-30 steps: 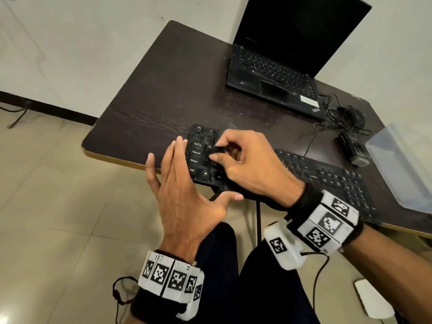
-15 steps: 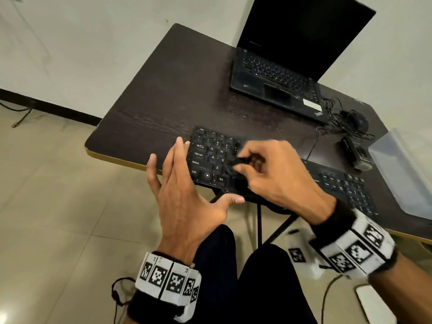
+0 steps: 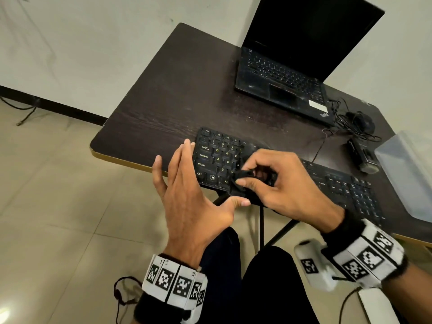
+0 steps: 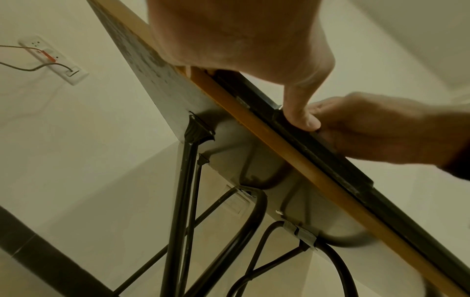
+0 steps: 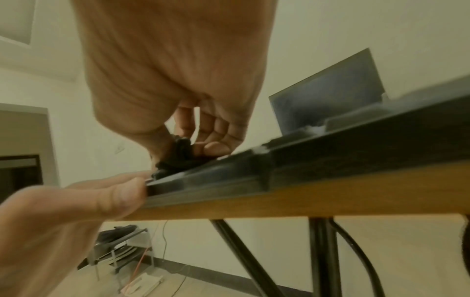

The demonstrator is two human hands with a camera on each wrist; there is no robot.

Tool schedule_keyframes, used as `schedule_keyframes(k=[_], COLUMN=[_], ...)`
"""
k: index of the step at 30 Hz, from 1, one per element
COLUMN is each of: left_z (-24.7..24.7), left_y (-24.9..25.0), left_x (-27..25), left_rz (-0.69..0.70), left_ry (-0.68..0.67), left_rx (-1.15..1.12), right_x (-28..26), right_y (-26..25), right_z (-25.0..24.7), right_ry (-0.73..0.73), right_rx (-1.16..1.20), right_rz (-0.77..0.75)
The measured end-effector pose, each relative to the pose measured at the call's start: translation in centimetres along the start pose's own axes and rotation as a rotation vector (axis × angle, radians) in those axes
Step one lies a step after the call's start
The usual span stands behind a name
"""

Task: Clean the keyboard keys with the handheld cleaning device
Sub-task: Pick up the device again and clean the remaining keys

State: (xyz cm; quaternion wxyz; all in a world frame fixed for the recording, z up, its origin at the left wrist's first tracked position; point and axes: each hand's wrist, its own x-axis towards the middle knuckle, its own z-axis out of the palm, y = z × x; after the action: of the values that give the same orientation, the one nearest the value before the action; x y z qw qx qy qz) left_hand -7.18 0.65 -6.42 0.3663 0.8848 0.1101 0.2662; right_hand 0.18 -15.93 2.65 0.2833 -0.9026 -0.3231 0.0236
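A black keyboard [image 3: 217, 155] lies along the front edge of the dark table [image 3: 163, 108]. My right hand [image 3: 250, 181] pinches a small black cleaning device [image 3: 239, 174] between thumb and fingers and holds it down on the bottom-left keys, near Alt. In the right wrist view the device [image 5: 182, 152] stands on the keyboard [image 5: 229, 170] under my curled fingers. My left hand [image 3: 194, 190] lies with straight fingers along the keyboard's left end. Its thumb [image 4: 302, 114] presses the keyboard's front edge [image 4: 318, 144].
An open black laptop [image 3: 292, 73] stands at the back of the table. A mouse with tangled cable [image 3: 360, 122], a small dark gadget [image 3: 362, 155] and a translucent plastic cover [image 3: 406, 169] sit at the right. Black table legs [image 4: 183, 201] are below; my knees are under the front edge.
My right hand has slid the device from the Caps Lock area rightward and toward the front row of keys. The left hand has stayed at the keyboard's left end.
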Motion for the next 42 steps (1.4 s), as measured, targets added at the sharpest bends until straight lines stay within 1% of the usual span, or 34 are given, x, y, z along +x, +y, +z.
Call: schedule_keyframes(k=[6,8,10,13,15,18,20,22,24,25,26,28,30,33,36,39,42], left_z=[0.1,-0.1,-0.1,0.0,0.1,0.0,-0.1,0.0,0.0,-0.1,-0.1,-0.1,-0.1,-0.2,-0.1,0.0,0.0], left_y=[-0.3,-0.1,0.0,-0.3,-0.3,-0.2,-0.1,0.0,-0.1,-0.1,-0.1,-0.2,-0.2,-0.1,-0.1,-0.2,0.0], left_x=[0.0,0.1,0.2,0.1,0.1,0.1,0.1,0.0,0.0,0.0,0.0,0.0,0.1,0.1,0.2,0.2,0.1], left_rz=[-0.021,-0.066,-0.070,-0.015,0.008,0.006,0.002,-0.003,-0.010,-0.011,-0.008,-0.004,-0.017,-0.035,-0.044,-0.059,-0.074], left_ry=[0.014,0.007,0.000,0.017,0.024,0.001,-0.005,-0.005,-0.004,-0.007,-0.010,-0.010,-0.015,-0.026,-0.021,-0.011,0.001], left_rx=[-0.015,-0.041,-0.055,-0.047,-0.018,0.004,-0.001,-0.008,-0.007,-0.002,0.003,0.008,0.005,-0.010,-0.032,-0.029,-0.036], right_x=[4.7,5.6,5.5,4.2,2.7,-0.6,-2.7,-3.8,-3.4,-3.1,-2.7,-2.1,-1.6,-0.8,0.5,1.8,3.0], right_y=[-3.9,-5.3,-6.0,-5.1,-3.6,-0.9,0.9,1.8,1.4,0.7,0.1,-0.5,-0.4,-0.1,-0.6,-1.3,-3.0], right_z=[4.1,5.4,5.7,4.1,2.6,0.2,-1.0,-1.2,-0.3,0.2,0.4,0.3,-0.4,-0.4,1.0,2.1,3.4], right_ry=[0.094,0.103,0.079,0.053,0.061,0.091,0.151,0.205,0.228,0.207,0.157,0.012,-0.071,-0.032,-0.001,0.033,0.083], right_rx=[0.006,0.010,-0.043,-0.201,-0.272,-0.241,-0.193,-0.152,-0.101,-0.065,-0.026,0.011,-0.002,0.063,0.080,0.048,-0.025], right_rz=[0.086,0.053,0.014,-0.019,-0.008,0.052,0.132,0.199,0.156,0.114,0.080,0.033,0.029,0.076,0.071,0.070,0.010])
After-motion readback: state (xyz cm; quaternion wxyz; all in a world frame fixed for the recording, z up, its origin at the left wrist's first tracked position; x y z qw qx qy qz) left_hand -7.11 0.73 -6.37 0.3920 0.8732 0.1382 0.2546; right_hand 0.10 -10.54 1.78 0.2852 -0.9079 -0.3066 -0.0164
